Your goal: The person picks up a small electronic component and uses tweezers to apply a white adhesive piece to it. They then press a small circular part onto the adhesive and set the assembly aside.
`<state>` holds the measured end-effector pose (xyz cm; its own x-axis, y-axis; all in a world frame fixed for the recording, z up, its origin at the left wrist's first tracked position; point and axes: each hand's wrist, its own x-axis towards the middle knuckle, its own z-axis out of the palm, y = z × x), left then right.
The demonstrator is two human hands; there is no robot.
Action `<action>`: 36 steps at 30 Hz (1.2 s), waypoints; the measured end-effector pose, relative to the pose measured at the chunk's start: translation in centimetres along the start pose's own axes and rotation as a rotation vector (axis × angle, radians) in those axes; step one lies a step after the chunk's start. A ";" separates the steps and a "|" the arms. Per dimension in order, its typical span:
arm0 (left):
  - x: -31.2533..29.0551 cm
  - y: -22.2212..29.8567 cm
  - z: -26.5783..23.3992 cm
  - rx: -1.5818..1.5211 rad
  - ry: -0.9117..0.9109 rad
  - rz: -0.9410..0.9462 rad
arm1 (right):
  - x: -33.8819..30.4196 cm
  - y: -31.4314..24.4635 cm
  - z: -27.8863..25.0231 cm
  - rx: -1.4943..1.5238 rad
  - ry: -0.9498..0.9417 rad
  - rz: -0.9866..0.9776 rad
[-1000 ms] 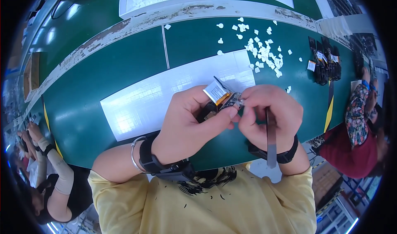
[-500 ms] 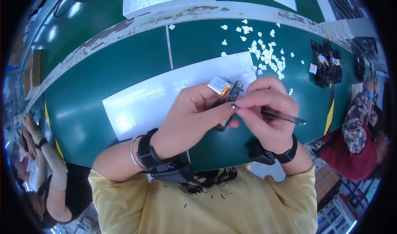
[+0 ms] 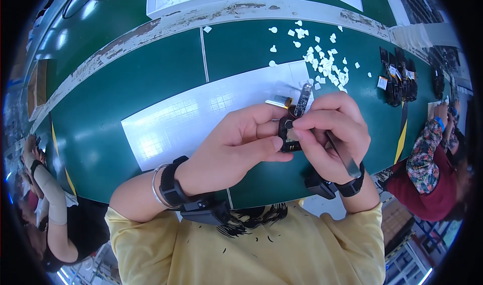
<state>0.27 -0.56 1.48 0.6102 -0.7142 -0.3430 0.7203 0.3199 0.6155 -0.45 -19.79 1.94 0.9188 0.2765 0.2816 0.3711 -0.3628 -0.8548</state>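
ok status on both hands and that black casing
Left hand: gripping black casing. Right hand: at casing, metal tool in grip. Circuit board and silver battery jutting beyond casing. Loose white pieces farther out on table.

A green worktop spans the scene, its edges bowed by the wide lens, with a thin pale seam running across it. Along its far side curves a raised whitish ledge — its paint chipped to brown in patches — and beyond that lies another green surface, glossy with white glare at the upper left. Yellow tape marks the right side. Below the near edge shows a piece of pale floor. At the lower right stands a bluish metal rack, near a bright light tube.
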 end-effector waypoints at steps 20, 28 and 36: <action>-0.3 -0.3 1.0 0.230 0.070 0.124 | 0.2 -0.7 0.1 -0.339 -0.012 -0.208; -0.1 0.4 1.1 0.987 0.307 0.201 | 0.3 -0.9 0.2 -0.229 0.019 0.034; -0.8 2.7 -1.5 0.529 0.359 0.211 | -0.9 -0.9 -4.7 -0.181 0.096 0.114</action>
<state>2.20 1.86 2.32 0.8580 -0.3889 -0.3356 0.3707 0.0166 0.9286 -0.95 -23.93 4.50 0.9615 0.1419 0.2351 0.2742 -0.5433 -0.7935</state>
